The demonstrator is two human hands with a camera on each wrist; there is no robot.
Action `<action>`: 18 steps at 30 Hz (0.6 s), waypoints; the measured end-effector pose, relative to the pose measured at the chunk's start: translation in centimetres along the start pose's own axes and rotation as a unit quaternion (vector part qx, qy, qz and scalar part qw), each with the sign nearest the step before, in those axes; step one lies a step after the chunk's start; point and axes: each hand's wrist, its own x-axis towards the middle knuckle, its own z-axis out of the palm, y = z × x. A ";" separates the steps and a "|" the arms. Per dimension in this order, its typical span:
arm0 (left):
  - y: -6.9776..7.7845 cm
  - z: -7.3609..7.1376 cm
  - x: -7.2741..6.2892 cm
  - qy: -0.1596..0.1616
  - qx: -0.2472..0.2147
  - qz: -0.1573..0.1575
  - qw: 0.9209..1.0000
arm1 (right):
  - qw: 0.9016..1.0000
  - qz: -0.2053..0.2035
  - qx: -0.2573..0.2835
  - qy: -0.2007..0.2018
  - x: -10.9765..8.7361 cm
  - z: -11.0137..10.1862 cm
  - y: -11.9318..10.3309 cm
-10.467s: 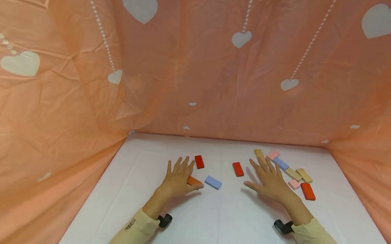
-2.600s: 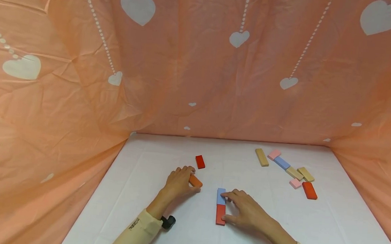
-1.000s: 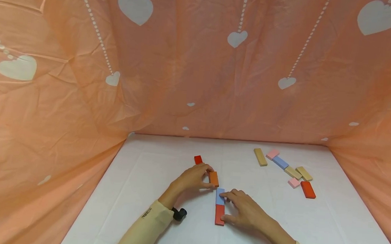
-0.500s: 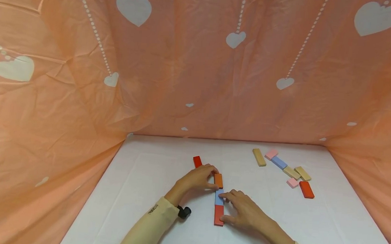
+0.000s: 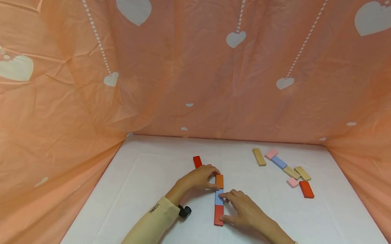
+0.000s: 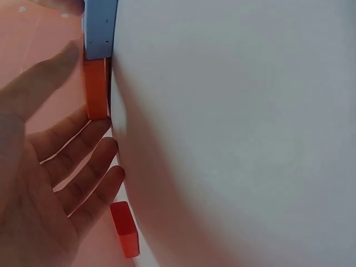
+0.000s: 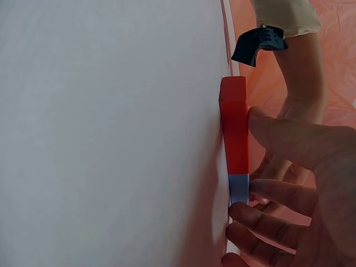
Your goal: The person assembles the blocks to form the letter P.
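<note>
In the head view, my left hand (image 5: 198, 177) pinches an orange block (image 5: 219, 181) by its ends, thumb near, forefinger far. That block lies flat at the far end of a row, against a blue block (image 5: 219, 200). Nearest me in the row is a red block (image 5: 219, 215). My right hand (image 5: 248, 210) rests beside the row, forefinger on the blue block and thumb on the red block. The left wrist view shows the orange block (image 6: 95, 89) meeting the blue block (image 6: 100, 30). In the right wrist view, the thumb touches the red block (image 7: 236, 130).
Another red block (image 5: 197, 161) lies behind the left hand, partly hidden by it. At the back right are scattered tan, pink, blue and red blocks, including a tan block (image 5: 259, 157) and a red block (image 5: 307, 189). An orange curtain (image 5: 198, 80) borders the white table.
The blue and red blocks went from lying apart to a row under my right hand. My left hand then carried the orange block rightward to the row's far end. The right hand stayed put lately.
</note>
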 end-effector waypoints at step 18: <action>0.0 0.3 -0.2 0.003 0.017 0.003 1.000 | 0.997 0.043 0.068 -0.011 0.5 -0.1 0.4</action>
